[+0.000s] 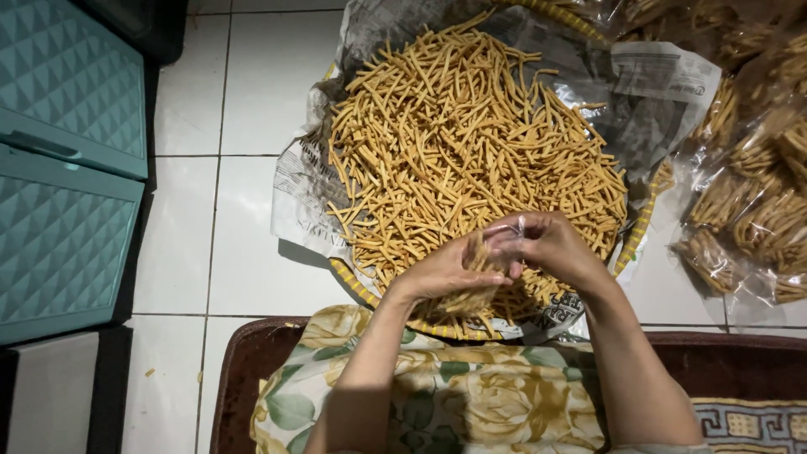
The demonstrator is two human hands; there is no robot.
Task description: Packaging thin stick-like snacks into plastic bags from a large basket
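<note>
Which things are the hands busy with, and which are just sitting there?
Busy with: left hand, right hand, snack sticks, small clear bag, round tray lined with newspaper.

Just sitting: filled bags, teal cabinet, floor tiles, rug.

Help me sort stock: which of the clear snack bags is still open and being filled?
The small clear bag held between the left hand and right hand over the tray; the filled bags lie piled at right, untouched.
</note>
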